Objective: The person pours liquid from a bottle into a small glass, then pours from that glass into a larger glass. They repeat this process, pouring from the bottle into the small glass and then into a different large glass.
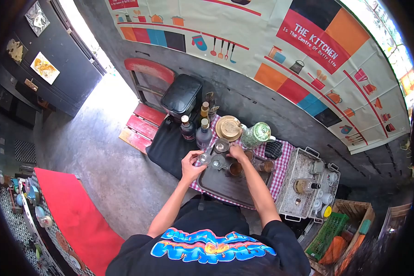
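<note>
My left hand (193, 165) grips a small clear glass (204, 158) above the left edge of the dark tray (230, 187). My right hand (238, 152) is over the tray's far part, its fingers curled beside another clear glass (221, 146); what they hold is hidden. Between my hands stands a third clear glass (217, 161). Brown-looking glasses, one of them an amber glass (236, 169), stand below and right of my right hand. Just beyond are a round tan lidded container (228, 128) and a green patterned pot (261, 133).
Several bottles, including a grey one (204, 134), stand left of the tray on the checked cloth (280, 172). A white wire rack (292, 184) with jars lies to the right. A wooden crate (361, 212) sits beyond it. A red chair (142, 123) is by the wall.
</note>
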A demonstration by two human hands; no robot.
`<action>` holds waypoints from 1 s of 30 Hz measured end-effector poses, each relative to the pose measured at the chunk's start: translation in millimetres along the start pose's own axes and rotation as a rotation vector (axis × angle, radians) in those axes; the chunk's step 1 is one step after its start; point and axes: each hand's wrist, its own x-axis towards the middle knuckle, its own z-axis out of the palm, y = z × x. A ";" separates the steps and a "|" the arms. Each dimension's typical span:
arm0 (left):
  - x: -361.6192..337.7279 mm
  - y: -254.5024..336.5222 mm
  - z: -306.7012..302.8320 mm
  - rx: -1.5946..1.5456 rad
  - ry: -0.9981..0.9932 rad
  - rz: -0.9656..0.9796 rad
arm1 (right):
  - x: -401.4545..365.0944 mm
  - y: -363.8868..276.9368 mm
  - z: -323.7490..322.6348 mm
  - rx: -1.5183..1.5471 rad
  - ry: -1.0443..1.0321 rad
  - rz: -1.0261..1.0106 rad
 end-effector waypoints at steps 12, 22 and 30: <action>9.1 1.7 20.7 0.020 -0.080 0.016 | -93.1 -16.2 -19.4 -0.201 0.274 -0.426; 14.8 -2.4 89.9 -0.013 -0.284 0.009 | -189.7 35.3 -93.3 0.075 0.488 -0.338; -11.2 -0.3 164.3 -0.001 -0.338 -0.054 | -226.3 92.5 -165.7 0.161 0.629 -0.299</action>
